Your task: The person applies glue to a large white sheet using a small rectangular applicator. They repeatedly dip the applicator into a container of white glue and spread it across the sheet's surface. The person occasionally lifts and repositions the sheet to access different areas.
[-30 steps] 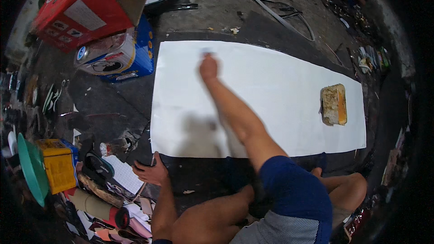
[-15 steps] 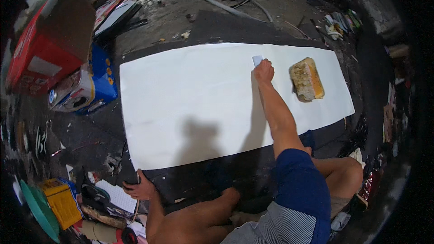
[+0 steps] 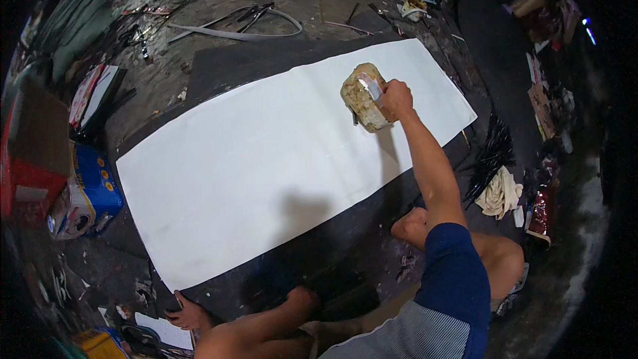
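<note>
A long white sheet (image 3: 252, 159) lies flat on a dark mat. On its right part sits a crusted, yellowish tub (image 3: 359, 103) with a stick-like thing poking out beneath its left side. My right hand (image 3: 397, 100) is at the tub's right edge, closed on a small pale flat piece, like a scraper card (image 3: 375, 89), which overlaps the tub's opening. Whether the piece touches what is inside, I cannot tell. My left hand (image 3: 190, 315) rests with fingers spread at the sheet's near left corner, its fingertips at the edge.
A red cardboard box (image 3: 33, 159) and a blue printed tin (image 3: 93, 189) stand left of the sheet. Beyond the sheet lies a grey strap (image 3: 239, 34) on the floor. A crumpled cream cloth (image 3: 500, 193) and black bristly strands (image 3: 492, 149) lie to the right.
My view has swung to the right. My right hand has moved with the pale piece from the bare sheet to the tub. My left hand remains at the sheet's corner.
</note>
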`<act>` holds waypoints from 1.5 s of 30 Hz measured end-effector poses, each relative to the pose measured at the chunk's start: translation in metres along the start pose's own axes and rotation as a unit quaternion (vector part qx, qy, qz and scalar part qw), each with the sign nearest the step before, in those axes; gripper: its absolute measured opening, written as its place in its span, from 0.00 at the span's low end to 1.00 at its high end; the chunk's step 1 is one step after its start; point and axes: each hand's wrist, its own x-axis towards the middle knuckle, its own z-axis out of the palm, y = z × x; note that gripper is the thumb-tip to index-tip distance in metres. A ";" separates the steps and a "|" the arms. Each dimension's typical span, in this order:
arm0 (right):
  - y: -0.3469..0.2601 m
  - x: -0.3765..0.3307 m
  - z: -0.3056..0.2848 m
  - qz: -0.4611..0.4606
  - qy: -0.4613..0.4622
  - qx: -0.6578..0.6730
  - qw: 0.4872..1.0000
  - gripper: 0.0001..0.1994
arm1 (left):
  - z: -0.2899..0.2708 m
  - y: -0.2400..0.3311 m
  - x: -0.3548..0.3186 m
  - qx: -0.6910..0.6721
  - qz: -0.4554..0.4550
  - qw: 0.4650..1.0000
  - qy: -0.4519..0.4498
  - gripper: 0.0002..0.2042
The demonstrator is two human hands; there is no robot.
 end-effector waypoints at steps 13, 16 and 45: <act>-0.018 -0.016 0.008 -0.055 0.056 0.022 0.997 0.11 | 0.045 -0.026 0.015 0.020 0.018 0.999 0.038 0.45; -0.004 -0.025 0.008 -0.050 0.083 0.001 0.995 0.12 | 0.043 -0.022 0.008 0.016 0.027 0.999 0.031 0.45; -0.171 -0.340 0.197 0.056 -0.270 0.566 0.777 0.09 | 0.032 -0.007 0.008 -0.019 0.092 0.995 0.034 0.46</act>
